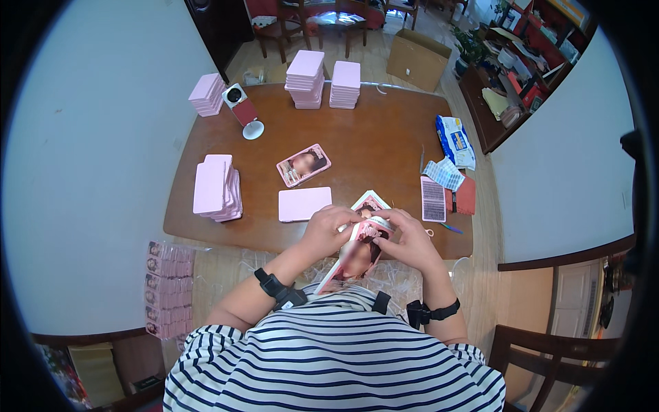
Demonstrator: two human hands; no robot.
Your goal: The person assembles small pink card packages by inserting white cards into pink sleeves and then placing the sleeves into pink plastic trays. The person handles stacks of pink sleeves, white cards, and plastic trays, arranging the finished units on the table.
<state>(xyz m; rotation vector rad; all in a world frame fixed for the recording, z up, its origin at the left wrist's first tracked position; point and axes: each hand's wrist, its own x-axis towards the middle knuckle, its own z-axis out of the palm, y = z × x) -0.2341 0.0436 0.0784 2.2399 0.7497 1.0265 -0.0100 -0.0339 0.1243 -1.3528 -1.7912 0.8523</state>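
Note:
At the near edge of the table, my left hand and my right hand both grip the top end of a pink printed packet with a portrait on it. The fingers of both hands are bent and pinch along its upper edge. The packet tilts down toward my striped shirt. Just behind it, partly covered by my hands, lies another printed packet with a white edge. A plain pink flat box rests left of my hands. Beyond that sits a pink box with a portrait on top.
Stacks of pink boxes stand at the left and far side, near a small white-and-red device on a stand. On the right lie a wipes pack, a label sheet and a pen. More packets lie lower left.

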